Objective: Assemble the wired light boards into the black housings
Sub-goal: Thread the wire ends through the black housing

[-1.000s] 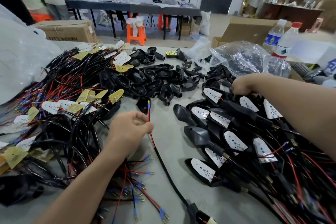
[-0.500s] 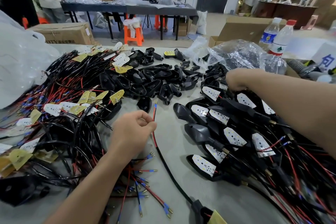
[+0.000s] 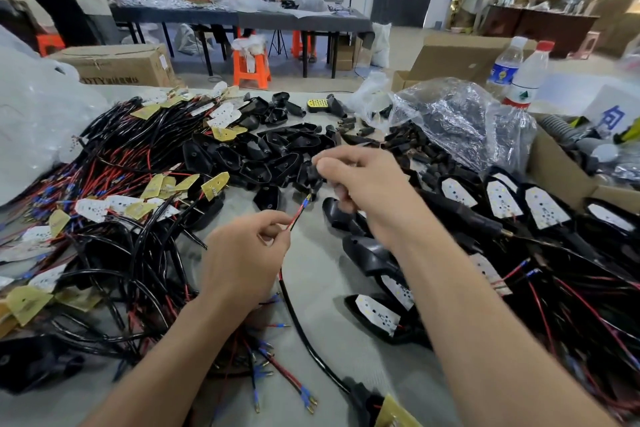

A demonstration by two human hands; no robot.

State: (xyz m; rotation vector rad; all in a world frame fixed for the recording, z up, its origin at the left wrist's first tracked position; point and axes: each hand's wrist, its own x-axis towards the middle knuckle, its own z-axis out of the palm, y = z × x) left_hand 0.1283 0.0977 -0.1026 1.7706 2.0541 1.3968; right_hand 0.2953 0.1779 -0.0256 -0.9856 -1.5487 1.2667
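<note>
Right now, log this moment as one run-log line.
step: lead meets housing | left hand: pinches wire lead | right hand: holds black housing piece | lead tip: just under piece, not visibly inserted

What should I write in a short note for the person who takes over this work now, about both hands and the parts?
Left hand pinches the red wire just behind its terminal.
Right hand holds one black housing; the wire tip is at its lower end, and I cannot tell whether it has entered.
The wire's cable runs down to its light board at the near table edge.
Done: finished housings with white boards lie on the right.
Left: probably thread this wire through and seat the board, then the loose wired boards on the left and the empty housings in the middle.
</note>
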